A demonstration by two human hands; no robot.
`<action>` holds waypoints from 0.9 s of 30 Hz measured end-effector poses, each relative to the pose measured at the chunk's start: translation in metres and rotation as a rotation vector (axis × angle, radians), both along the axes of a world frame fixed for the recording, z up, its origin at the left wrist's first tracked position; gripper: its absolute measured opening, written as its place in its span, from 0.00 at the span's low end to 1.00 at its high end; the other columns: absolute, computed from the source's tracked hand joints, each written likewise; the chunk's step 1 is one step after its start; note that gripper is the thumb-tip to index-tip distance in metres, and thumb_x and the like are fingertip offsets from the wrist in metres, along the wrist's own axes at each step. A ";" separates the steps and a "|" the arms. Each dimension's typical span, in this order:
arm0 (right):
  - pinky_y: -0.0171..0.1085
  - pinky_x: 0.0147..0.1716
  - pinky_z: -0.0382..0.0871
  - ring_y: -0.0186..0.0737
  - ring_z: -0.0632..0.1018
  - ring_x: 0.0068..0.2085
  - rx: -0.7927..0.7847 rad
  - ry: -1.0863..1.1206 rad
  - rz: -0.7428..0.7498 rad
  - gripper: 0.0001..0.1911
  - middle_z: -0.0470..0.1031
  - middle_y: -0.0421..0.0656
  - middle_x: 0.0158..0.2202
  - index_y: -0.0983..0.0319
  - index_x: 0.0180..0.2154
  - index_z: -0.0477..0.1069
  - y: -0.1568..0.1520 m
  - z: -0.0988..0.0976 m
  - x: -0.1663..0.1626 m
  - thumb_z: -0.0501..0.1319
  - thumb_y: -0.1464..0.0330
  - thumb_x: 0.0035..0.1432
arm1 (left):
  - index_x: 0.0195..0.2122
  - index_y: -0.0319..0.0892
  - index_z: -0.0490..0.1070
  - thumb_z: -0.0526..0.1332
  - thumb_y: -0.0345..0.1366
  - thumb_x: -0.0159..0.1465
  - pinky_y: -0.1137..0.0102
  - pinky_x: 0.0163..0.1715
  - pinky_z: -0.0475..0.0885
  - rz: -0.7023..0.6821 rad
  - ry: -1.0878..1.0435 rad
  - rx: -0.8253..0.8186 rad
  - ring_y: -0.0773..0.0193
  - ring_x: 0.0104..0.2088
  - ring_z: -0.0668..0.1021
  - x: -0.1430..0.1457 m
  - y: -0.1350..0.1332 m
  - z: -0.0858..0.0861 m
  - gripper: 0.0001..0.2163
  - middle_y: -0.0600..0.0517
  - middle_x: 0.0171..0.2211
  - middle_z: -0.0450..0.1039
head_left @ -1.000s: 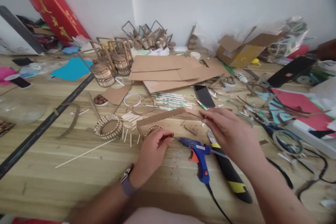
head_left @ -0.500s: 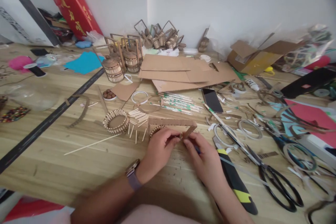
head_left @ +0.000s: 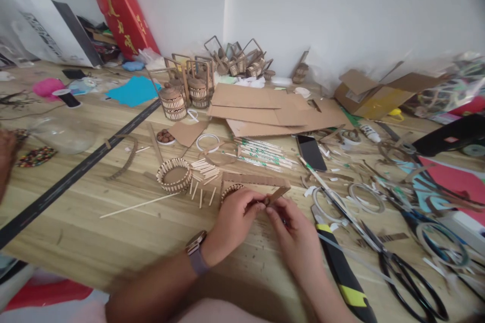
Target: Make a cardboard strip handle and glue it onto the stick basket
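A small round basket (head_left: 229, 193) of cardboard and pale sticks lies on its side just beyond my left hand (head_left: 237, 222). A bent handle of cardboard strip (head_left: 255, 180) runs right from it and folds back toward me. My left hand is closed, thumb and fingers pinched at the strip's near end. My right hand (head_left: 297, 229) is also closed, gripping the same folded strip (head_left: 279, 194) from the right. The fingertips nearly meet, and what lies right between them is hidden. To the left stand an open stick-sided ring (head_left: 174, 175) and several short sticks (head_left: 204, 170).
Scissors (head_left: 407, 272) and a yellow-black cutter (head_left: 343, 272) lie right of my hands, among tape rolls (head_left: 366, 197) and scraps. Beyond are a phone (head_left: 311, 152), cardboard sheets (head_left: 261, 106) and finished lidded baskets (head_left: 173, 103). Another person's hand (head_left: 4, 159) shows at the left edge.
The view has shifted slightly, so the table's things sit farther right. Another person's hand has come in at the left edge. My hands keep their pinch on the cardboard strip.
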State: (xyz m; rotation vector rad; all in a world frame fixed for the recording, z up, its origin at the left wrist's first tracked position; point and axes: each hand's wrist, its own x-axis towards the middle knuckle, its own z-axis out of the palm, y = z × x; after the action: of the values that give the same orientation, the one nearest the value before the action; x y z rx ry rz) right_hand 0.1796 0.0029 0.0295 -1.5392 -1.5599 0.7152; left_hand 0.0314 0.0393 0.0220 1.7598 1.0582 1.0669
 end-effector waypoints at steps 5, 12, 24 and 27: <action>0.39 0.40 0.73 0.44 0.81 0.40 0.093 -0.017 -0.001 0.12 0.81 0.46 0.40 0.59 0.42 0.75 0.002 -0.009 0.002 0.58 0.63 0.61 | 0.41 0.42 0.77 0.60 0.24 0.64 0.68 0.45 0.71 -0.008 0.022 -0.012 0.62 0.42 0.78 0.000 0.001 -0.001 0.10 0.51 0.40 0.79; 0.39 0.39 0.73 0.43 0.81 0.39 0.122 -0.020 -0.003 0.11 0.82 0.45 0.40 0.58 0.42 0.77 0.003 -0.011 0.003 0.58 0.64 0.61 | 0.41 0.41 0.78 0.61 0.23 0.63 0.69 0.45 0.71 -0.004 0.014 -0.015 0.62 0.42 0.79 0.000 0.001 -0.001 0.09 0.51 0.40 0.80; 0.39 0.41 0.74 0.43 0.82 0.40 0.101 0.009 -0.026 0.11 0.82 0.45 0.41 0.58 0.40 0.78 0.003 -0.014 0.004 0.59 0.63 0.59 | 0.39 0.40 0.79 0.62 0.22 0.62 0.70 0.42 0.72 0.010 0.007 0.023 0.63 0.39 0.79 0.000 0.002 0.000 0.10 0.51 0.37 0.80; 0.39 0.40 0.74 0.43 0.82 0.39 0.105 0.001 -0.035 0.11 0.83 0.45 0.39 0.58 0.39 0.78 0.003 -0.013 0.004 0.59 0.63 0.59 | 0.39 0.40 0.80 0.62 0.22 0.61 0.71 0.42 0.72 0.013 -0.002 0.040 0.63 0.38 0.79 0.000 0.001 0.000 0.10 0.50 0.36 0.80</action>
State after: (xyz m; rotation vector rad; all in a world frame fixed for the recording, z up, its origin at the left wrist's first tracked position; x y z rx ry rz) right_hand 0.1832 0.0063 0.0162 -1.4846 -1.5414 0.6045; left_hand 0.0317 0.0406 0.0217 1.7860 1.0547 1.1045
